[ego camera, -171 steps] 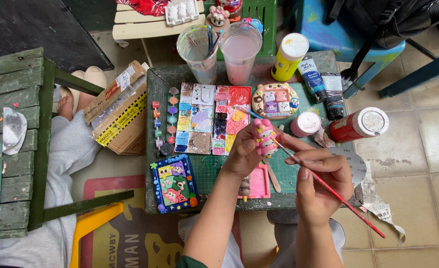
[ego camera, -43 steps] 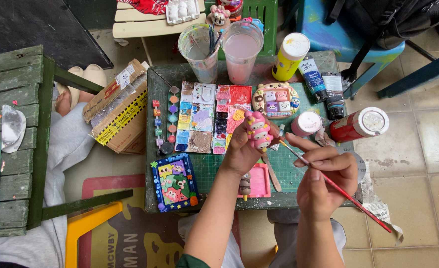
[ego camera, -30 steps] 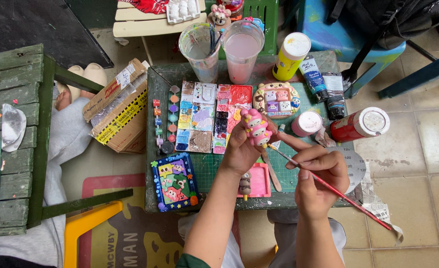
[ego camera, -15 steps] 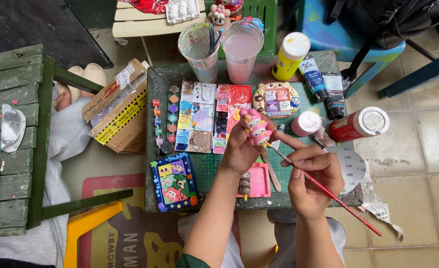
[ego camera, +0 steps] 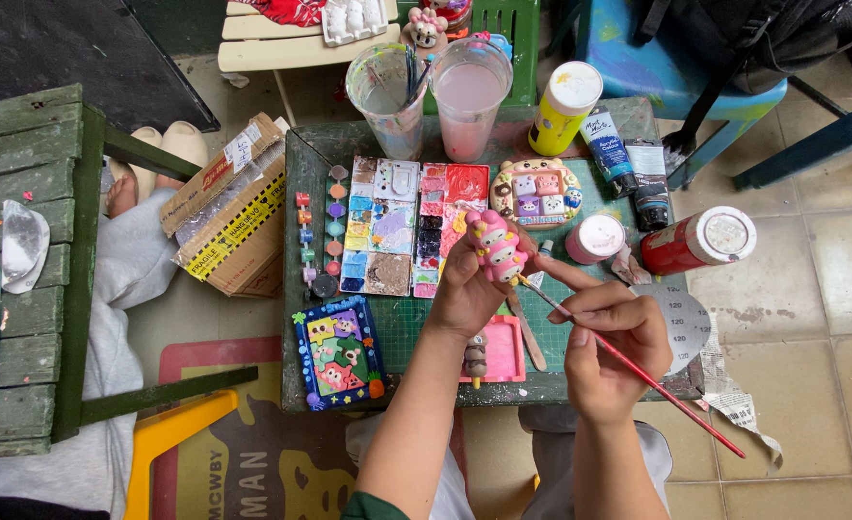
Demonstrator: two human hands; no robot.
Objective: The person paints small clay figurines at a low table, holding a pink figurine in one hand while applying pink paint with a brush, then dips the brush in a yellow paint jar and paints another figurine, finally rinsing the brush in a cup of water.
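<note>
The left hand (ego camera: 466,289) is clenched around a small pink figurine (ego camera: 494,246), lifting it above the middle of the green table (ego camera: 296,289), with the fingers wrapped round its lower half and its pink, white-dotted top poking out above them. The right hand (ego camera: 607,337) pinches a thin red-handled paintbrush (ego camera: 638,371) between thumb and fingers; the bristle end meets the figurine's lower right side, though whether it truly touches is hard to tell from this height, and the handle slants away past the table's near right corner.

Just beneath the hands, by the near edge, lies a pink square tray (ego camera: 503,349) with a small brown figure (ego camera: 475,356) beside it. Toward the near left corner sits a blue painted plaque (ego camera: 339,351) with cartoon shapes. Behind the left hand, mid-table, is a paint palette (ego camera: 402,226) of many coloured wells, with a row of small paint pots (ego camera: 318,236) along the left edge. Along the far edge stand a clear cup of brushes (ego camera: 392,96) and a cup of pinkish water (ego camera: 471,101), then a yellow bottle (ego camera: 563,108) toward the far right corner. A painted round piece (ego camera: 539,191) lies right of the palette, a pink-lidded jar (ego camera: 595,238) and a red bottle (ego camera: 700,241) near the right edge.
</note>
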